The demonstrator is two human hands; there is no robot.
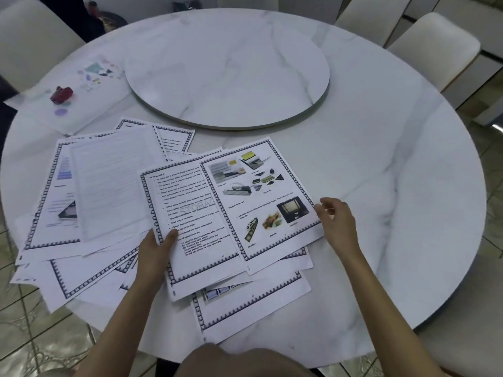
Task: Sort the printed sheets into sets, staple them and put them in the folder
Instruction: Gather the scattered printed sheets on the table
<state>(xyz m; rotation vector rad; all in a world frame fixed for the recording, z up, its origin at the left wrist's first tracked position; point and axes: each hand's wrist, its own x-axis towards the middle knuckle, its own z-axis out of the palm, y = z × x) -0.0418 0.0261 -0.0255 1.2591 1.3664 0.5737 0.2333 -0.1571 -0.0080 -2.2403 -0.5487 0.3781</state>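
Several printed sheets with toothed borders lie spread over the near left of the round marble table (381, 186). My left hand (155, 248) holds a text sheet (190, 213) by its left edge, thumb on top. Beside it lies a picture sheet (261, 197); my right hand (337, 221) pinches its right edge. A blank-looking sheet (111, 183) and a sheet with a diagram (57, 194) lie further left. A red stapler (61, 94) sits on a clear folder (81, 88) at the far left.
A raised marble turntable (226, 69) fills the table's middle. White chairs (432, 47) stand around the far side. Some sheets (245, 308) overhang the near table edge above the tiled floor.
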